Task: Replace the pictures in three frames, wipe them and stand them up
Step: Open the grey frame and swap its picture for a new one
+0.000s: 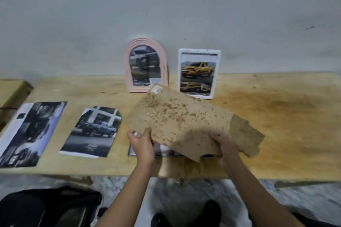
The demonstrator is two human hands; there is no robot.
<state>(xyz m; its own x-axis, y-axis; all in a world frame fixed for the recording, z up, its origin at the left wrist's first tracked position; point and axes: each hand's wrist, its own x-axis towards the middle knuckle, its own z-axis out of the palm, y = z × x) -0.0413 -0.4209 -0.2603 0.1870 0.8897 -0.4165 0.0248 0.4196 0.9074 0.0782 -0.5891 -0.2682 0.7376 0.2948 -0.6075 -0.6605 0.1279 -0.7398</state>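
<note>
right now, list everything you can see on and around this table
pink arched frame: one, pink, standing at the back by the wall
white frame: one, white, standing right of the pink one, yellow truck picture
flat frame: one, dark edge, lying near the front, mostly hidden under the cloth
rectangular print: one, dark and blue, flat at far left
arch-cut print: one, grey-blue truck, flat left of centre
cloth: one, tan with brown stains, held over the flat frame
table: one, pale wood, stained
cardboard box: one, brown, left edge
black bag: one, floor, lower left
left hand: grips the cloth's left edge
right hand: grips the cloth's near edge
</note>
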